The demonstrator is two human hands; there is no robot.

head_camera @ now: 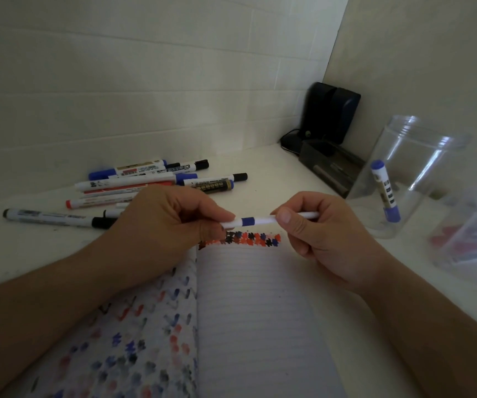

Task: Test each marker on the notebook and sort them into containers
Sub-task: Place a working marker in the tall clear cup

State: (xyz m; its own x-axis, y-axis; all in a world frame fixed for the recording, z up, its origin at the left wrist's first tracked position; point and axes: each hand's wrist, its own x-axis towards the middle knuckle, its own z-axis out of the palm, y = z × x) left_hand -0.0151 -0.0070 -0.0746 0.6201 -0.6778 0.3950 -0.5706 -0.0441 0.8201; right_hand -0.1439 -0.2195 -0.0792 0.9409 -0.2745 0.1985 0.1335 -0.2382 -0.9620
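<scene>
Left hand and right hand both pinched on one blue-banded marker, long axis lying left-right between them, just above the notebook; clear jar off to the right, nearer the right hand.

I can't read any text, marker pile labels blurred, jar marker print too small

White table: markers, notebook.
</scene>
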